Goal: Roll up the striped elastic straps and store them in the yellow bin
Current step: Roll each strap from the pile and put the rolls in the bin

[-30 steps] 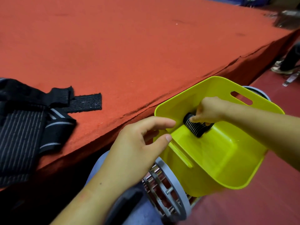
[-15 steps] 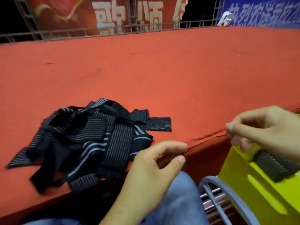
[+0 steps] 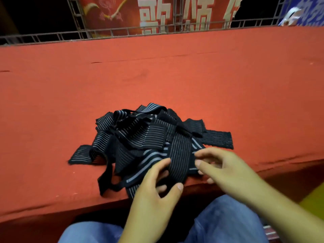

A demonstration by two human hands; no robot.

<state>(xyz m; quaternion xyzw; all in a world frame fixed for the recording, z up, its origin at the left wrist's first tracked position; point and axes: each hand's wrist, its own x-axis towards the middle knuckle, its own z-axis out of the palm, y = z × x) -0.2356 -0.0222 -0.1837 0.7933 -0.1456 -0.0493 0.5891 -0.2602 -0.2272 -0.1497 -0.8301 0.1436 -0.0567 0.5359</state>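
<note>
Both hands now over the strap pile, each grip open; yellow bin mostly cropped.

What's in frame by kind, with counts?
Pile of black striped straps on the red surface: 1 pile; the straps are too tangled to count singly
Hands: 2, left hand and right hand, both at the pile's near edge, fingers spread
Yellow bin: 1, only a corner shows
Total: 4
</note>
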